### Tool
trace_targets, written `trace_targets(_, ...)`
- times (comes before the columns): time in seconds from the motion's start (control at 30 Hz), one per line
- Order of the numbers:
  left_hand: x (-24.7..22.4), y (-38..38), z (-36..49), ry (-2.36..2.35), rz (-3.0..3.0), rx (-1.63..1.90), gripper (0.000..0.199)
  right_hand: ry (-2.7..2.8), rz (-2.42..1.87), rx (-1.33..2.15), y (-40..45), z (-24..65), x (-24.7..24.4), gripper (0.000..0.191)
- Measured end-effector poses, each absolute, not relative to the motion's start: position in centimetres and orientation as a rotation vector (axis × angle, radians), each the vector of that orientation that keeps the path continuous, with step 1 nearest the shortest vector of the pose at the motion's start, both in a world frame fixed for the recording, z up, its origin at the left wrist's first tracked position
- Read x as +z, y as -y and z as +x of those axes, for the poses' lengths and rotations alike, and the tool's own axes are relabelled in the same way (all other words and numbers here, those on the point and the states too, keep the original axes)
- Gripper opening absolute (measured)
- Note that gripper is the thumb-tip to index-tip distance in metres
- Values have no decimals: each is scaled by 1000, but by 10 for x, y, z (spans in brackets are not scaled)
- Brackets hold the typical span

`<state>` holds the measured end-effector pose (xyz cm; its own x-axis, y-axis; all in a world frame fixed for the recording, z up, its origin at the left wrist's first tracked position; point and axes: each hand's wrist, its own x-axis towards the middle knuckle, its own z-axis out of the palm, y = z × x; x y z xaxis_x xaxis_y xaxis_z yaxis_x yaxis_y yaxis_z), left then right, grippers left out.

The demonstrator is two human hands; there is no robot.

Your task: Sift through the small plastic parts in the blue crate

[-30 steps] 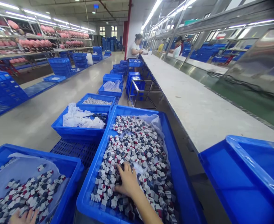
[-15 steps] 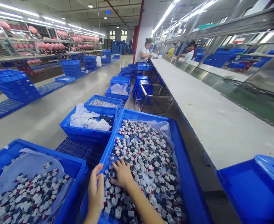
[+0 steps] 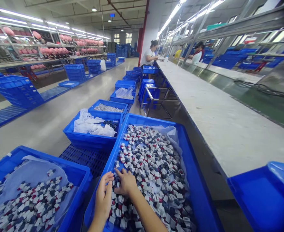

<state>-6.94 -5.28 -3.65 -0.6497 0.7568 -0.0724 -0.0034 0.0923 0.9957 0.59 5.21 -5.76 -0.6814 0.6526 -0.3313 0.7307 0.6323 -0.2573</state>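
Observation:
A blue crate (image 3: 195,180) in front of me is heaped with several small white, red and dark blue parts (image 3: 154,161) on a clear plastic liner. My right hand (image 3: 126,183) rests palm down on the parts near the crate's left side, fingers curled into the heap. My left hand (image 3: 103,195) lies next to it over the crate's left rim, fingers spread and touching the parts. Whether either hand holds a part cannot be made out.
A second blue crate (image 3: 82,175) with the same parts stands at lower left. More blue crates (image 3: 91,137) line the floor ahead. A long white workbench (image 3: 204,106) runs along the right, an empty blue bin (image 3: 260,196) at its near end. People work far down the bench.
My left hand came over from the lower-left crate to the middle crate's left rim, beside my right hand. The view shifted slightly left and my right hand slid toward the crate's left side.

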Motion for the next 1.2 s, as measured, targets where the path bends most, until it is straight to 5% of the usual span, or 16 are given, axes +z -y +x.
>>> trace_targets(0.37,-25,52,-71,-1635,581,1657,39,-2827,1296,-1003,-48,25,-55,45)
trace_targets(0.67,22,41,-25,-1050,60,1467,48,-3039,1440,-1465,-20,73,16,41)
trace_targets(0.93,70,27,9,-722,-73,1439,43,-3597,1581,-604,24,86,47,72)
trace_targets(1.2,74,45,15,-548,-73,1489,41,-3719,1765,-358,46,107,52,48)
